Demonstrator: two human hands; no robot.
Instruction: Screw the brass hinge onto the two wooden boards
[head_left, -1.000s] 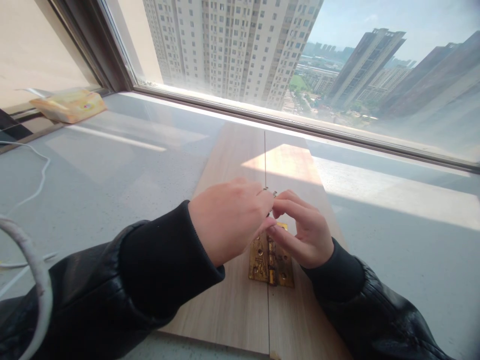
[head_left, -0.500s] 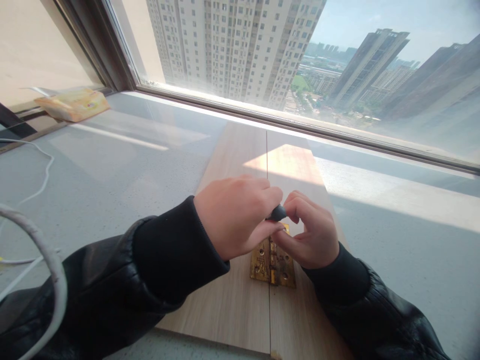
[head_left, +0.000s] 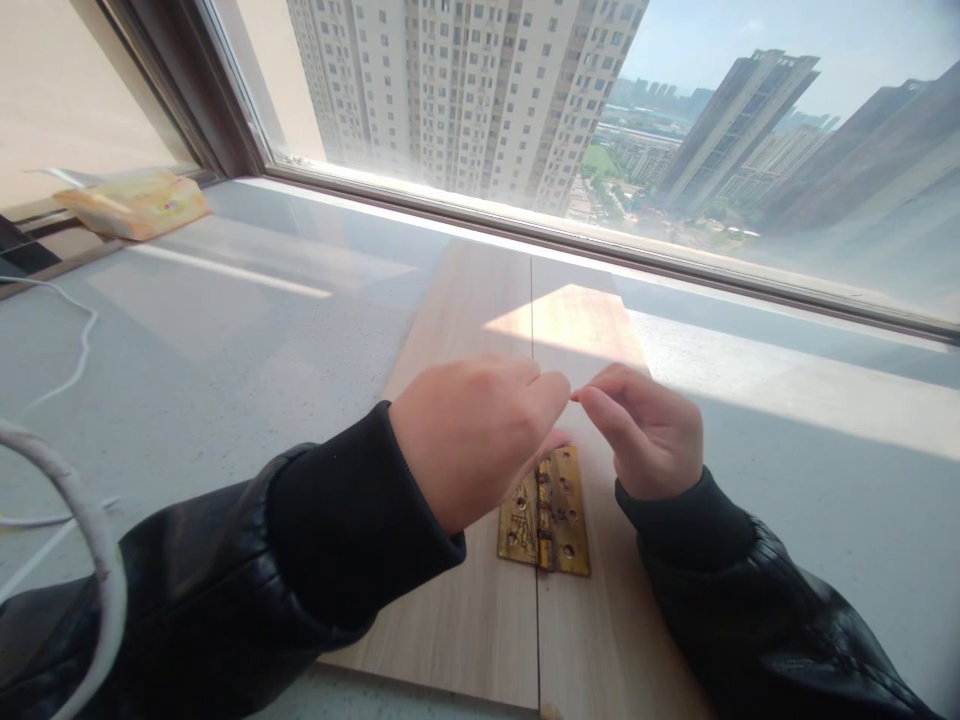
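The pale counter point(head_left: 787, 480) bears two wooden boards point(head_left: 480, 630), their near edge partly cut off at the bottom. The left hand point(head_left: 480, 440) is curled, its palm and fingertips hidden, so I cannot tell whether it grasps anything. The right hand point(head_left: 652, 430) pinches thumb and forefinger together beside it; any small item there is perhaps too small to make out. The brass hinge point(head_left: 545, 515) lies across the seam, below both hands, its upper left part covered by the left hand. The right hand has moved away, uncovering more of the hinge's right leaf.
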